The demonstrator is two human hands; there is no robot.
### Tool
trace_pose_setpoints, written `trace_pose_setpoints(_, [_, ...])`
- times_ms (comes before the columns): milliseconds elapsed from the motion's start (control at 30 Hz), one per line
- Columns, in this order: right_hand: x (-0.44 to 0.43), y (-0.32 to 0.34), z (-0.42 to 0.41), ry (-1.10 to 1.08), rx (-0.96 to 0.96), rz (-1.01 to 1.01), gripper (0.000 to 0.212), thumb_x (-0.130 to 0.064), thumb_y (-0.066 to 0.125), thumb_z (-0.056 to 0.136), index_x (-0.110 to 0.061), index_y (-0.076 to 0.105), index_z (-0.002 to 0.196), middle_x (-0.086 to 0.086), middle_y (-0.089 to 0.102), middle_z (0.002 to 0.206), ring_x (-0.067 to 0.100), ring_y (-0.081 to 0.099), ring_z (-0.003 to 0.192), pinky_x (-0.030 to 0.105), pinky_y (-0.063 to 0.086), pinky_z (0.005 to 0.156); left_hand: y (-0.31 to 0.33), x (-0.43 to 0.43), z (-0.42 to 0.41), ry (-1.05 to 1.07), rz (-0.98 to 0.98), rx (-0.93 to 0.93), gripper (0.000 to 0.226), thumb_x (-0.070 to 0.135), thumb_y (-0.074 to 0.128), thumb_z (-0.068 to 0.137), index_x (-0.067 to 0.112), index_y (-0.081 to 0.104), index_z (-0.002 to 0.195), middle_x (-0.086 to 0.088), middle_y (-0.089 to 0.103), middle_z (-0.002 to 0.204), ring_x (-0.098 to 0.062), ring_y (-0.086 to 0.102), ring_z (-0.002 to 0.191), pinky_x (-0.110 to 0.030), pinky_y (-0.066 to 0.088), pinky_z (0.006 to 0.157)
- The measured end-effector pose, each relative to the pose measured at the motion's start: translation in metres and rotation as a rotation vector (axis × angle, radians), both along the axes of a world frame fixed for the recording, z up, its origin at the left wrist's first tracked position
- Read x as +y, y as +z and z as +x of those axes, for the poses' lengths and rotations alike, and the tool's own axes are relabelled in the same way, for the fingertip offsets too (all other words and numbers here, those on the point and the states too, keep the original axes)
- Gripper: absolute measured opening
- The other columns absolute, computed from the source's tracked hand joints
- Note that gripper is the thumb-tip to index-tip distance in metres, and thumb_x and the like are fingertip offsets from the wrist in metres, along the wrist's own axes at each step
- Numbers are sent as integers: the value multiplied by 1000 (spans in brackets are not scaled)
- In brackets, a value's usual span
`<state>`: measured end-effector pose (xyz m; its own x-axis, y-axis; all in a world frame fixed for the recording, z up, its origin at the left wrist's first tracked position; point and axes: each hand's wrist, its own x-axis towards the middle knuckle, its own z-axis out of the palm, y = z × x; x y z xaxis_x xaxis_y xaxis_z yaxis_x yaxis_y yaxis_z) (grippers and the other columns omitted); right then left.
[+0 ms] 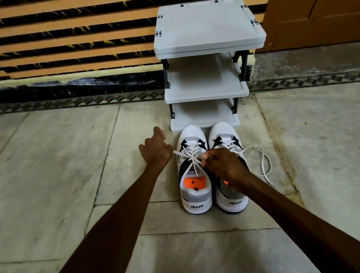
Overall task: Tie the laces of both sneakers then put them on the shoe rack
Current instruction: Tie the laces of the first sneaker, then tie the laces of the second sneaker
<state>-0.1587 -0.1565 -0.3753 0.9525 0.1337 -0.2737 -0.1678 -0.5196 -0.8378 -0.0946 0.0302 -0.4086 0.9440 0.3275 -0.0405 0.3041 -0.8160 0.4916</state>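
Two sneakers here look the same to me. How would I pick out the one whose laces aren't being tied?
Find the grey shoe rack against the striped wall; two white sneakers sit on the floor before it. The untouched sneaker is the right one, partly under the right hand. Only its lace trails loose across the tiles.

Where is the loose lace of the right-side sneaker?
Head view: the loose white lace trails on the stone floor, right of the right-side white sneaker.

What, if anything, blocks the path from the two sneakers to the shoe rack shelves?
Nothing visible. Both sneakers sit on the floor, toes right at the rack; its shelves look bare and open toward them.
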Motion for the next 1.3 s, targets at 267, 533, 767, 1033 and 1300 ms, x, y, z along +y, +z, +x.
trace_pose_setpoints(267, [-29,3,1,-13,33,25,27,-6,55,89,-21,75,79,-10,73,74,4,59,52,20,46,51,14,-4,-18,-140,-74,179,15,15,57,80,28,61,75,1,70,102,-25,61,106,-40,48,93])
trace_pose_setpoints(533, [-70,5,-3,-377,-95,-91,18,-13,63,81,-24,76,77,1,77,83,21,71,76,34,57,76,44,-59,-25,-470,-195,-70,17,10,57,80,23,67,81,4,72,87,-17,66,85,-35,54,79])
trace_pose_setpoints(767, [-97,-5,5,-396,214,-56,27,-24,62,89,1,71,86,14,68,71,27,64,59,25,46,47,34,-91,-35,-624,-107,122,18,13,55,84,15,71,93,-5,74,99,-23,66,96,-37,53,83])
trace_pose_setpoints(1033, [-87,4,14,-465,382,305,9,-5,57,87,-8,64,91,12,58,83,16,48,62,19,34,50,26,-106,-32,-677,-179,102,21,22,75,79,14,69,97,-10,72,91,-23,67,87,-33,52,77])
trace_pose_setpoints(1300, [-82,9,24,-403,353,376,21,-17,63,88,-9,72,105,3,61,78,13,47,60,23,36,53,41,-104,-21,-529,-472,186,8,14,57,93,18,53,87,1,60,81,-14,54,72,-27,40,64])
